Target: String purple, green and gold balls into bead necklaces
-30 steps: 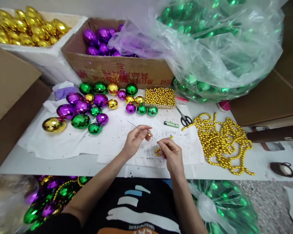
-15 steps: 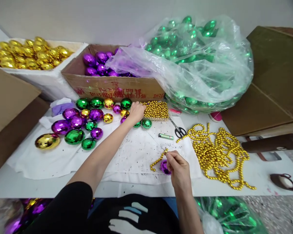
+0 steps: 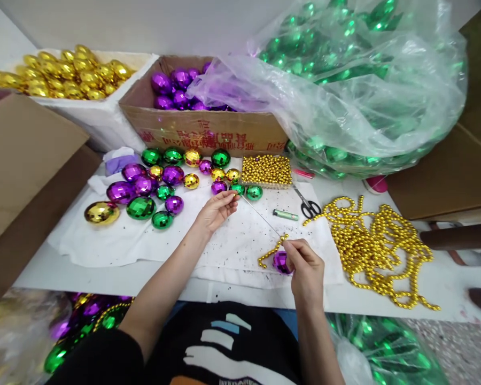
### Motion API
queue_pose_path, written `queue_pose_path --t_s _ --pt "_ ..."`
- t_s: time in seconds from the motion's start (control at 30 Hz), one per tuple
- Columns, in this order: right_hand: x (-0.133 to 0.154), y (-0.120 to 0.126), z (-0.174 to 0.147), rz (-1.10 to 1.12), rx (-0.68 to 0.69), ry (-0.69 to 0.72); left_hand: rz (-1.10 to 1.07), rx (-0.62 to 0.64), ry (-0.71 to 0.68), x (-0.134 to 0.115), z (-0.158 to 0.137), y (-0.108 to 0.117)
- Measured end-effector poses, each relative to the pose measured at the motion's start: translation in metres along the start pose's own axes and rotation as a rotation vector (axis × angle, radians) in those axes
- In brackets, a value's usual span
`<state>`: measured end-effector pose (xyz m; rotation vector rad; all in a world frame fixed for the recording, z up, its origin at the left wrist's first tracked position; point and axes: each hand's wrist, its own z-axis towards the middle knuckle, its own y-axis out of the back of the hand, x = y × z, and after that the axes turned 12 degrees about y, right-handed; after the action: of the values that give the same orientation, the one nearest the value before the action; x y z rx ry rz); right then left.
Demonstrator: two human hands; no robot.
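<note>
My right hand [image 3: 308, 270] pinches a long, thin needle [image 3: 261, 216] that slants up and left across the white cloth [image 3: 232, 240]. By its fingertips hangs a short string of gold beads [image 3: 269, 254], and a purple faceted ball [image 3: 281, 262] lies against the fingers. My left hand [image 3: 218, 209] is closed at the fingertips near the needle's far end, on what looks like a small gold bead; the fingers partly hide it. Just behind is a clear tray of loose gold beads [image 3: 266, 170]. Green balls [image 3: 254, 192] lie in front of the tray.
Purple, green and gold balls [image 3: 141, 208] cluster at left. Black-handled scissors [image 3: 310, 208], a green lighter [image 3: 285, 215] and a heap of gold bead strings [image 3: 379, 251] lie at right. Behind stand a carton of purple balls [image 3: 208, 131] and a plastic bag of green balls [image 3: 369, 107].
My left hand has come out of the bead tray, towards me, to the needle's far end. My right hand still grips the needle. The camera view has shifted slightly.
</note>
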<state>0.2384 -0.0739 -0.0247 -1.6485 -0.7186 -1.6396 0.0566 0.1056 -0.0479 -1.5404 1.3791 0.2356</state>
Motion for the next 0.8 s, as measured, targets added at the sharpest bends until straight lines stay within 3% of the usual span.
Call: queue_pose_path --t_s 0.2,0.53,0.6,0.67,0.8 --pt "0.002 -0.004 -0.003 0.098 -0.015 -0.085 0.699 -0.296 -0.226 0.021 -0.003 0.020" --pt "0.005 -0.015 -0.004 0.232 0.068 -0.261 1.145 -0.336 -0.428 0.045 -0.018 0.016" --pt "0.004 -0.016 -0.006 0.215 0.079 -0.244 1.133 -0.350 -0.471 0.043 -0.025 0.010" --pt "0.002 -0.020 -0.009 0.186 0.092 -0.220 0.945 -0.307 -0.450 0.038 -0.037 0.002" --pt "-0.001 -0.030 -0.014 0.180 0.138 -0.234 0.592 0.015 -0.289 0.026 -0.062 -0.010"
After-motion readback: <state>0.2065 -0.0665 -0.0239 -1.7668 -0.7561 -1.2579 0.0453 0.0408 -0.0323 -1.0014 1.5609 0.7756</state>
